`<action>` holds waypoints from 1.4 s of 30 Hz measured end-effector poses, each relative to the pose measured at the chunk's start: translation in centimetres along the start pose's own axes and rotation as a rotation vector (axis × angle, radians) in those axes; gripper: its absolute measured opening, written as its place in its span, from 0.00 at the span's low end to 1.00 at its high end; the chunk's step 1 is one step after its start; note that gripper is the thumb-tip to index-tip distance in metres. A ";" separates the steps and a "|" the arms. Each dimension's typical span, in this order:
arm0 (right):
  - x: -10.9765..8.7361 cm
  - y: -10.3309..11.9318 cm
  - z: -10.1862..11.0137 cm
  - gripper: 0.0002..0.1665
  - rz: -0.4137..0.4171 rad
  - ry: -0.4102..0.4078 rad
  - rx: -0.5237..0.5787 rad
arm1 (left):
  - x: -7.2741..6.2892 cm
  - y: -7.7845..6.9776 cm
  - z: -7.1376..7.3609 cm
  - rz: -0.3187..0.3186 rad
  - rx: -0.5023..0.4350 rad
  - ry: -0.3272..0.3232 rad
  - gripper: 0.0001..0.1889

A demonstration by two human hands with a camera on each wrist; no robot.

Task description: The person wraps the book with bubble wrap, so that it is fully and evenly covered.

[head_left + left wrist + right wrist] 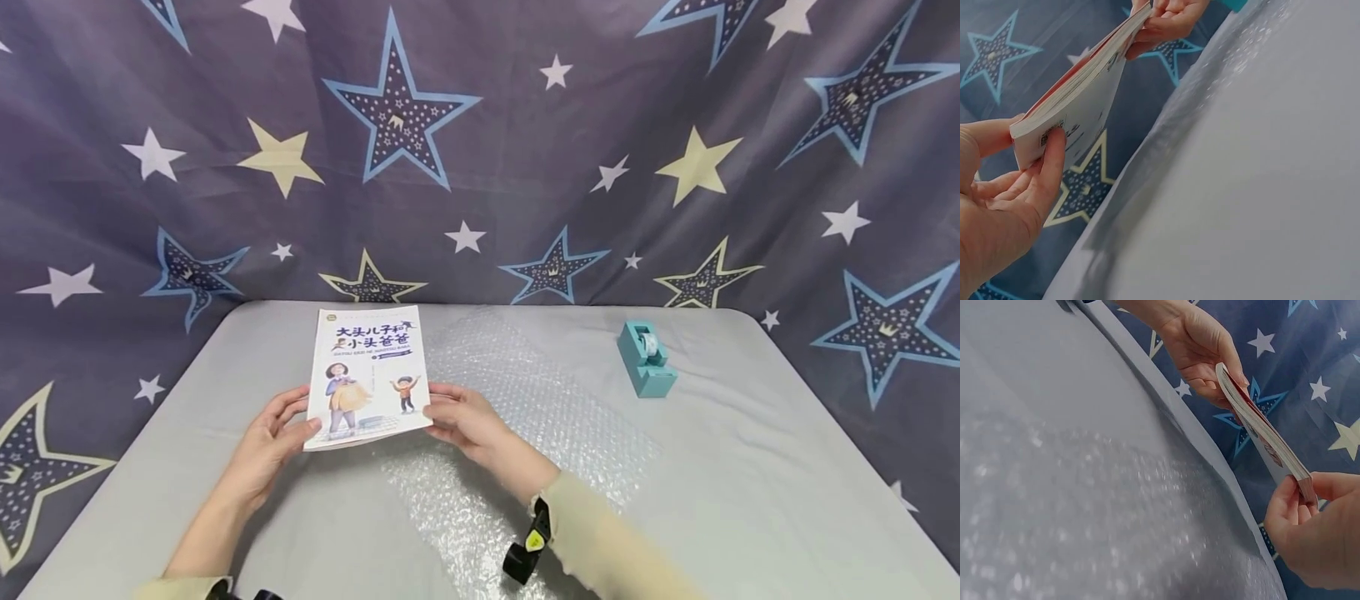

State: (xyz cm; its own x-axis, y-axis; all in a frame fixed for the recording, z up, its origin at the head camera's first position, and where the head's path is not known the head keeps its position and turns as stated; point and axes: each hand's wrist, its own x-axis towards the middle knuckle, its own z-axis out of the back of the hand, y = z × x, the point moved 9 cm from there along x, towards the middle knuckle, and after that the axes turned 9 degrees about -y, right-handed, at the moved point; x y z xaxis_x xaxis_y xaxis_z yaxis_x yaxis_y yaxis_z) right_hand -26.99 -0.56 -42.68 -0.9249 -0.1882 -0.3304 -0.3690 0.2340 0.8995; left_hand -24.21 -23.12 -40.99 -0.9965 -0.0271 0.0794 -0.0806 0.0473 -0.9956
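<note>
A white picture book (375, 375) with a cartoon cover is held above the table between both hands, cover facing up. The left hand (272, 442) grips its left edge near the lower corner, thumb on the cover and fingers beneath. On the opposite edge the right hand (468, 421) pinches the lower right corner. Both wrist views show the book (1079, 94) lifted clear of the surface, its page edges (1272, 437) visible. Under and beside it a sheet of clear bubble wrap (540, 400) lies flat on the table.
A teal tape dispenser (647, 360) with a roll of clear tape stands right of the bubble wrap. The table (750, 467) has a pale grey cloth. Behind its far edge hangs a dark curtain (495, 150) patterned with stars.
</note>
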 end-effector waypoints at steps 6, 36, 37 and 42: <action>-0.4 0.5 1.9 0.28 0.000 -0.013 0.026 | 0.6 0.4 -1.9 0.003 -0.006 0.028 0.26; -2.5 1.2 9.4 0.36 0.001 -0.079 0.068 | 1.6 2.5 -9.7 0.097 0.050 0.034 0.31; -2.6 1.2 9.6 0.36 0.003 -0.078 0.063 | 1.6 2.6 -9.9 0.100 0.052 0.035 0.31; -3.0 1.3 10.5 0.37 -0.007 -0.073 0.076 | 1.6 2.9 -10.9 0.117 0.049 0.044 0.31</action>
State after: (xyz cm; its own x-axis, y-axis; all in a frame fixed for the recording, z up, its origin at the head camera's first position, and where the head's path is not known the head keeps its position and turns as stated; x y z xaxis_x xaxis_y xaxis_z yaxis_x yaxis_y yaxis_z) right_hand -25.62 10.33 -43.48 -0.9253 -0.1206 -0.3596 -0.3792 0.3054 0.8734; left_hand -26.27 -12.12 -43.25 -0.9991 0.0195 -0.0364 0.0364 -0.0011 -0.9993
